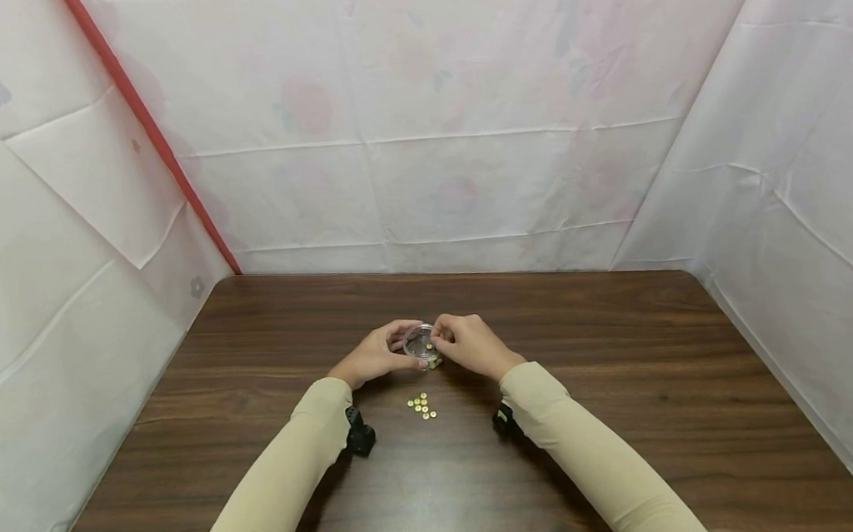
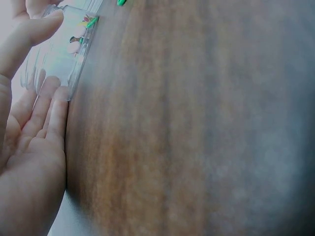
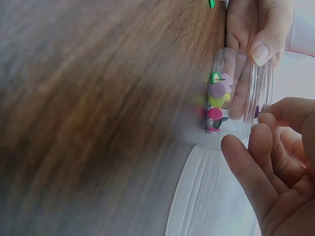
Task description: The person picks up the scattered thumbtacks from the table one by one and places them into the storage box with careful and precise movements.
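Observation:
My left hand (image 1: 377,355) holds a clear plastic jar (image 1: 412,344) upright on the table, thumb at its rim on the near side and fingers round the far side. Colourful thumbtacks (image 3: 217,101) in purple, yellow, pink and green lie at the jar's bottom. At the open mouth, the thumb and index finger of my right hand (image 1: 472,344) pinch a purple thumbtack (image 3: 257,112); its gold underside faces up in the head view. Nearer to me, several loose thumbtacks (image 1: 418,408) lie gold side up on the table between my forearms.
A clear round lid (image 3: 192,196) is near the jar in the right wrist view, beneath my right hand. The brown wooden table (image 1: 631,383) extends to both sides. Pale curtains (image 1: 416,133) close in its back and sides, with a red strip (image 1: 153,133) at left.

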The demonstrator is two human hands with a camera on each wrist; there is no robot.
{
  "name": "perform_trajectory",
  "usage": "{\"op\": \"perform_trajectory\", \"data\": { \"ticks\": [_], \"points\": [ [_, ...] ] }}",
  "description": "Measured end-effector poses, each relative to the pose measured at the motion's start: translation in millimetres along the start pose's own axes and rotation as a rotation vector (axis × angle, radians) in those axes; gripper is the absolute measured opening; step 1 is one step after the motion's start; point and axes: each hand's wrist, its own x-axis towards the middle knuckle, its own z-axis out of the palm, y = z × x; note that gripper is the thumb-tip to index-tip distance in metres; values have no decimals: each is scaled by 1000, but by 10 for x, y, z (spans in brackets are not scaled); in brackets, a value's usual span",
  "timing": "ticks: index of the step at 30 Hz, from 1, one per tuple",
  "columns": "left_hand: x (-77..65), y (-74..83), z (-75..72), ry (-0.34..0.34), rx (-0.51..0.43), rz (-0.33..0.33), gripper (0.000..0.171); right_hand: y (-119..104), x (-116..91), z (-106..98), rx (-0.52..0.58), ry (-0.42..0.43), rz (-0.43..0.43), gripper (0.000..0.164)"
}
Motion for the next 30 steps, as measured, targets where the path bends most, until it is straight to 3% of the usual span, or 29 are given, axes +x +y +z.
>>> {"op": "perform_trajectory", "data": {
  "ticks": [16,25,30],
  "points": [
    [-13,29,-3,-4,18,15,72,-9,6,-7,-2,3,-3,6],
    [124,-231,-9,13,13,18,75,-51,-50,-52,21,8,-3,7],
    [142,-279,3,39,13,7,73,-88,-108,-74,32,1,-14,8]
  ]
}}
